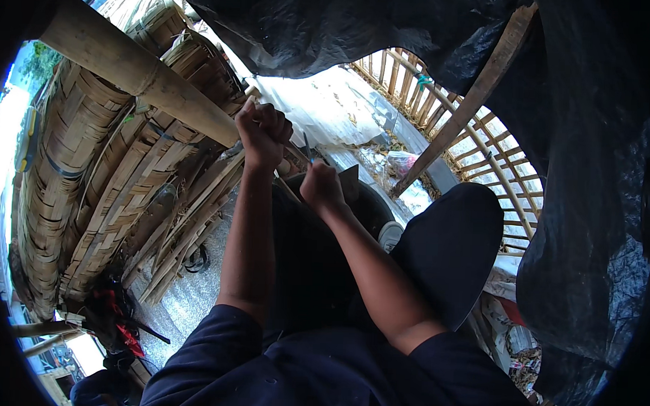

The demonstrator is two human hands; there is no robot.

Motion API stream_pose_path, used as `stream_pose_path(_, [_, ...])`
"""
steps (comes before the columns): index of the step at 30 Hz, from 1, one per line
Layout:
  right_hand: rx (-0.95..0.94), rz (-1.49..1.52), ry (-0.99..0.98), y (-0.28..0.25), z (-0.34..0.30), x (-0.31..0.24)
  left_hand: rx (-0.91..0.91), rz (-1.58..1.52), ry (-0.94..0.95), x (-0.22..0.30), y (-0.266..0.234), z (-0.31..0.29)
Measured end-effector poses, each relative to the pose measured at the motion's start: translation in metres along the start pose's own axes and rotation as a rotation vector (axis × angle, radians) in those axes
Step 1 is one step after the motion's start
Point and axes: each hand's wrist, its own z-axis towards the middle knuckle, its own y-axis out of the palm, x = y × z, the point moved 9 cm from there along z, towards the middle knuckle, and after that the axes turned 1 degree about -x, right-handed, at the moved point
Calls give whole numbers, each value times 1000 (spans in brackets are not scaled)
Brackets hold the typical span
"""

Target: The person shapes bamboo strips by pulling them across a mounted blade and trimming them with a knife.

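Dark shirt [319,374]: yours, nearest the camera, along the lower edge.
Left hand [263,133]: your fist is closed round a pale stick [251,93], its end poking out above your fingers, near the bamboo pole [175,94].
Right hand [321,183]: lower, to the right; you grip a slim tool [306,141], tip upward.
Woven bamboo [73,151]: stacked to your left.

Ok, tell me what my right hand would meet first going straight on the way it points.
Your right hand points forward and leftward, so most likely your left hand. Depth is unclear in this view, so it might pass beneath.
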Motion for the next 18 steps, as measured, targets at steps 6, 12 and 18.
stream_pose_path(6, [-134, -76, -17, 11, -5, -25, -52, 47, 59, 15, -14, -6])
stream_pose_path(12, [-225, -120, 173, 51, -11, 65, 55, 11, 181, 32, -37, -2])
stream_pose_path(18, [-321, -223, 235, 72, -6, 63, 203, -11, 257, 48, -72, -31])
